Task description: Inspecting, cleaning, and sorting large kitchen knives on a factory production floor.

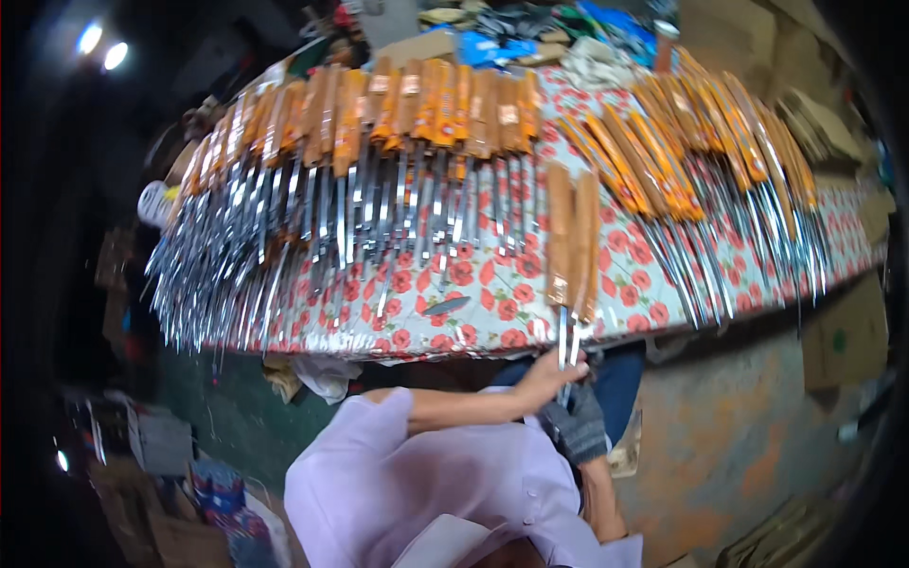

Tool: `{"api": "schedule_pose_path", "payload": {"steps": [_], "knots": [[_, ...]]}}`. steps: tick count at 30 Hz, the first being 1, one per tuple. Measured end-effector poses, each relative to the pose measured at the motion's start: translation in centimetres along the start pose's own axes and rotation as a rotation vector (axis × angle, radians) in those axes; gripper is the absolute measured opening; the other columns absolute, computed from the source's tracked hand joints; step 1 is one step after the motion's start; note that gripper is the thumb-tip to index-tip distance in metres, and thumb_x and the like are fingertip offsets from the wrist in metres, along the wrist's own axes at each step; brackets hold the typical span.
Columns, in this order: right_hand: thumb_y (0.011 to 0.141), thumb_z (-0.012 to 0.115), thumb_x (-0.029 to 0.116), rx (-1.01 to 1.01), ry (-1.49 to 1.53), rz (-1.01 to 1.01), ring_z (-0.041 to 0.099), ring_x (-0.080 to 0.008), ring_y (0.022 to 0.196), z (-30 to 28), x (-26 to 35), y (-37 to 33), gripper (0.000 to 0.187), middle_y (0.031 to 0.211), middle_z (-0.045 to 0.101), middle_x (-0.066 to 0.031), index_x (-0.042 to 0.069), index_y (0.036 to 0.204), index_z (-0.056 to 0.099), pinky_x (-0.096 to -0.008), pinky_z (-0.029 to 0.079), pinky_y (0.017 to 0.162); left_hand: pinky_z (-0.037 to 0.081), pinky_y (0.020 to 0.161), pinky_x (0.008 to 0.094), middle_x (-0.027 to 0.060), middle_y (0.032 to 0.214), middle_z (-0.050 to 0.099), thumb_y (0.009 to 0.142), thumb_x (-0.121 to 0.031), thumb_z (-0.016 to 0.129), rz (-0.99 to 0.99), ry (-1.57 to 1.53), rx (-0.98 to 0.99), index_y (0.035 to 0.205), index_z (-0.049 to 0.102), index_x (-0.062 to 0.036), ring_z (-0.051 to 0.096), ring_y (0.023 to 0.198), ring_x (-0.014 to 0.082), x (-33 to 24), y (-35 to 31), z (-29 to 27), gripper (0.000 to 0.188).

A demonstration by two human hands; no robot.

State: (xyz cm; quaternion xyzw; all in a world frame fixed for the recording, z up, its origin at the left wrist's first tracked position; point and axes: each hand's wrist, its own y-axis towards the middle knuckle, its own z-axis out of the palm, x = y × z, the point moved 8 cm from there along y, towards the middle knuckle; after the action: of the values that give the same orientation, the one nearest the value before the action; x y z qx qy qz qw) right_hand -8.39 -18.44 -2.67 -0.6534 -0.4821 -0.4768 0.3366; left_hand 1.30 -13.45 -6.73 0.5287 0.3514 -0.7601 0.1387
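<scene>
A gloved right hand [575, 423] and a bare left hand [549, 374], fingers closed, grip the blades of a wooden-handled knife bundle [572, 246] at the worktop [492, 308] edge. Beyond, rows of orange-handled knives [407, 142] cover the floral cloth.

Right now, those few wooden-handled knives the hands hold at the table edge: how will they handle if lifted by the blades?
The knives probably stay stiff: flat metal blades, solid wooden handles. Likely top-heavy, since the handles stand above the left hand and gloved right hand. Held loosely together, they may slide or fan apart; bare metal looks slippery.
</scene>
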Motion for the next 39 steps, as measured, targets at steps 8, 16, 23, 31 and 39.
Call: {"api": "schedule_pose_path", "payload": {"steps": [8,16,23,31,39], "knots": [[0.091,0.070,0.023,-0.210,0.161,0.050,0.057,-0.0248,0.120,-1.1,3.1,0.2,0.052,0.129,0.061,-0.0140,-0.003,0.132,0.053,-0.0363,0.043,0.104,0.051,0.087,0.0288,0.0022,0.101,0.065,0.101,-0.020,0.061,0.335,0.040,0.011,0.124,0.055,-0.0006,0.066,0.094,0.0117,-7.0,-2.5,1.9,0.031],[0.096,0.065,0.021,-0.188,0.309,-0.042,0.058,-0.0210,0.115,-0.1,3.9,6.9,0.041,0.127,0.062,-0.0136,-0.003,0.127,0.056,-0.0350,0.044,0.103,0.051,0.055,0.0234,0.0053,0.085,0.067,0.103,-0.019,0.054,0.470,-0.059,-0.074,0.131,0.056,-0.0013,0.063,0.061,0.0087,-22.4,-5.7,-10.6,0.033],[0.099,0.060,0.018,-0.508,0.084,-0.072,0.060,-0.0208,0.107,-2.6,0.2,12.9,0.027,0.121,0.062,-0.0116,-0.002,0.117,0.060,-0.0365,0.048,0.096,0.027,0.044,0.0198,-0.0105,0.069,0.042,0.102,-0.018,0.057,0.498,0.132,-0.516,0.129,0.059,-0.0083,0.033,0.054,0.0000,-28.5,-12.4,-27.3,0.029],[0.091,0.065,0.013,-0.589,-0.390,-0.145,0.063,-0.0310,0.103,-1.6,-1.5,15.4,0.026,0.113,0.063,-0.0157,-0.003,0.112,0.062,-0.0408,0.050,0.092,0.039,0.051,0.0290,-0.0019,0.066,0.057,0.095,-0.022,0.066,0.564,0.922,-1.219,0.110,0.071,-0.0062,0.046,0.055,0.0089,-36.3,-18.7,-50.3,0.022],[0.091,0.064,0.013,-0.528,-0.653,-0.181,0.062,-0.0353,0.103,-0.2,-0.2,15.5,0.023,0.115,0.063,-0.0184,-0.002,0.107,0.065,-0.0417,0.050,0.091,0.054,0.088,0.0491,0.0185,0.108,0.073,0.090,-0.034,0.065,0.074,1.309,-1.743,0.116,0.072,-0.0184,0.069,0.102,0.0402,-43.7,-22.0,-64.8,0.031]]}}
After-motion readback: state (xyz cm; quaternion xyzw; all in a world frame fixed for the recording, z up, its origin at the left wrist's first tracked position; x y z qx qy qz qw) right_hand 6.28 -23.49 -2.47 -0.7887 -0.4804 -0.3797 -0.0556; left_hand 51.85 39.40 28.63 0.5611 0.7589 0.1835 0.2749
